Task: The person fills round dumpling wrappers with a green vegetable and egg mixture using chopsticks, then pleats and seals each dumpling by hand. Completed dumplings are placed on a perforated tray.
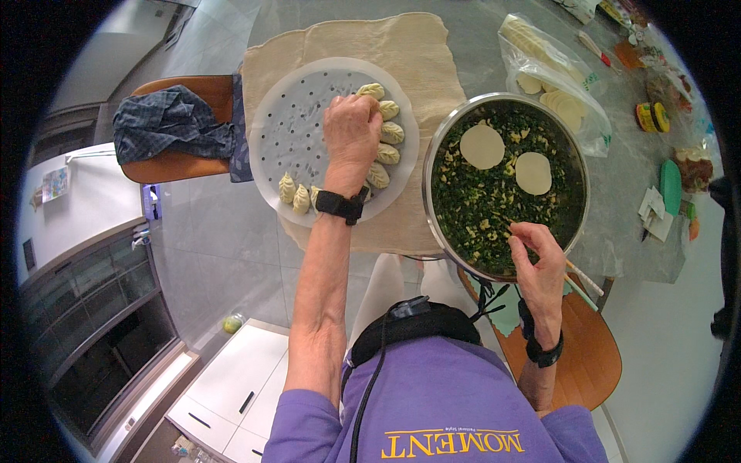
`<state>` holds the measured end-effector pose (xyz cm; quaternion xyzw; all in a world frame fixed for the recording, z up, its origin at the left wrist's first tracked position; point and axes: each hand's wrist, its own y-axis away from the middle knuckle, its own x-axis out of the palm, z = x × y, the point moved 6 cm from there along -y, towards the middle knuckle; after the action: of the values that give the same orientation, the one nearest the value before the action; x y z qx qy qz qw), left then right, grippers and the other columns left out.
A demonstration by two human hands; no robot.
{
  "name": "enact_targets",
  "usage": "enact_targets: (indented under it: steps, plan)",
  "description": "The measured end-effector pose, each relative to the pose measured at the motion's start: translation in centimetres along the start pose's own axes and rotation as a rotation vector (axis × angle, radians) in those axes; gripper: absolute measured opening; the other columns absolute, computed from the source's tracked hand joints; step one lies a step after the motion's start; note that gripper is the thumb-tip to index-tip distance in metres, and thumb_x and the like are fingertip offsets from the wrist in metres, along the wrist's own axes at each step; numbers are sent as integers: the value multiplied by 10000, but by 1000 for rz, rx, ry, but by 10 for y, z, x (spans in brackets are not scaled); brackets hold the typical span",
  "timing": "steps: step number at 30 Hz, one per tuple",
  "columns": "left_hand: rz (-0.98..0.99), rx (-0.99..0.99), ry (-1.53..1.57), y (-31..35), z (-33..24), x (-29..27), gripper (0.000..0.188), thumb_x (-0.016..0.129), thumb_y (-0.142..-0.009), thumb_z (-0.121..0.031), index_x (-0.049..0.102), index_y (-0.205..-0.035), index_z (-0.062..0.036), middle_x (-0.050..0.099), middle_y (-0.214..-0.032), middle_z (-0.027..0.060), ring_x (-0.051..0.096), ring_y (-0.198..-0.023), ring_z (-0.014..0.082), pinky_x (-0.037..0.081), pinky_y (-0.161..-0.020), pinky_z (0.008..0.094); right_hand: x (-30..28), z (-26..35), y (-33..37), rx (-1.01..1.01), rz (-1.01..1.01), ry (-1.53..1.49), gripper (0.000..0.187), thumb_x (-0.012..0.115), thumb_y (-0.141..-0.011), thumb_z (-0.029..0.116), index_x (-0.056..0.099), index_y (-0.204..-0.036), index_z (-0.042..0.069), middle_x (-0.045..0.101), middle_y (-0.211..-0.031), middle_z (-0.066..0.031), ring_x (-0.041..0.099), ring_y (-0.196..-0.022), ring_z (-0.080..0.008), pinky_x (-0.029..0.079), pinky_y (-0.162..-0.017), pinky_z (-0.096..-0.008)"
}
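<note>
My left hand (353, 131) is closed above the round white perforated tray (289, 100), its fingers hidden beneath it. Just past its knuckles is a pleated dumpling (370, 91); whether I grip it is hidden. More pale dumplings (392, 133) curve along the tray's right and lower edge. My right hand (538, 258) hangs over the near right rim of the steel bowl (429, 202), thumb and fingers pinched together; what they hold is unclear. Chopped green filling (482, 204) fills the bowl. Two round wrappers (482, 147) lie on it. Chopsticks (584, 278) jut out beside the hand.
A beige cloth (417, 54) lies under the tray on the grey table (478, 46). Bagged wrappers (567, 100) are beyond the bowl. A yellow-lidded jar (652, 117) and a green item (670, 187) are at right. Chairs (181, 166) stand on both sides.
</note>
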<state>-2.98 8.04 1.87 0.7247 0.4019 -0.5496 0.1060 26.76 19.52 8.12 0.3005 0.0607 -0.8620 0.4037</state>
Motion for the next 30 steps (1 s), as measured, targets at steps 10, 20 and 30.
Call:
enact_targets:
  steps: [10,20,30]
  plan:
    - [-100,67,410,28,-64,-60,165,608,-751,1,698,-875,-60,658,-797,113,614,-780,309,501,-725,400,-8,-4,0,46,-26,-53,154,642,-861,8,633,-1011,-25,631,-956,-117,636,-872,-195,518,-781,-302]
    - [270,417,353,84,-191,-15,25,644,-702,-82,641,-721,-66,613,-708,62,586,-801,229,456,-728,346,-28,-15,4,110,-102,-23,145,616,-884,20,645,-1023,-8,647,-964,-93,640,-886,-189,507,-803,-291]
    - [197,376,470,83,-196,-20,195,684,-710,-74,691,-904,-59,653,-780,77,622,-810,251,485,-727,361,-29,-16,8,100,-88,-1,152,625,-890,41,647,-1032,-8,648,-959,-86,637,-887,-174,511,-805,-296]
